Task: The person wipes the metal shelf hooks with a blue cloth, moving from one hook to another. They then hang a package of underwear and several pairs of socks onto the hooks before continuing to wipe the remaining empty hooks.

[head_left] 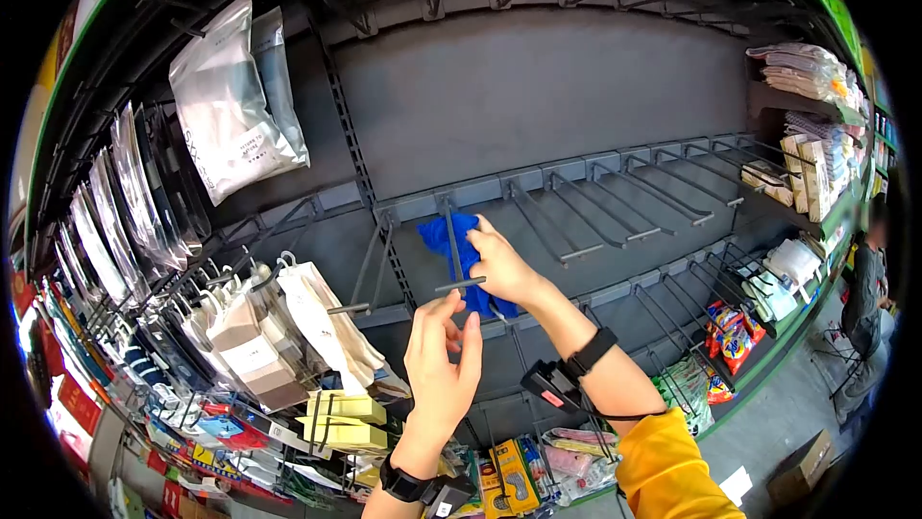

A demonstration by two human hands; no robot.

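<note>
A crumpled blue cloth [444, 234] is in my right hand [503, 265], whose fingers close round it behind a metal display hook [453, 241]. The cloth lies against the hook's rail and hangs partly below my right hand. Just below the hook's crossbar tip, my left hand [442, 358] is raised with thumb and fingers apart, its fingertips right at the bar. Nothing shows in my left hand. Both wrists wear black straps with small devices.
Rows of bare hooks [624, 202] jut out from the dark back panel. Packed socks [322, 322] and clear garment bags [235, 101] hang at the left. Yellow packs [346, 418] sit below. A cardboard box [802, 466] stands on the floor at right, near a person [864, 298].
</note>
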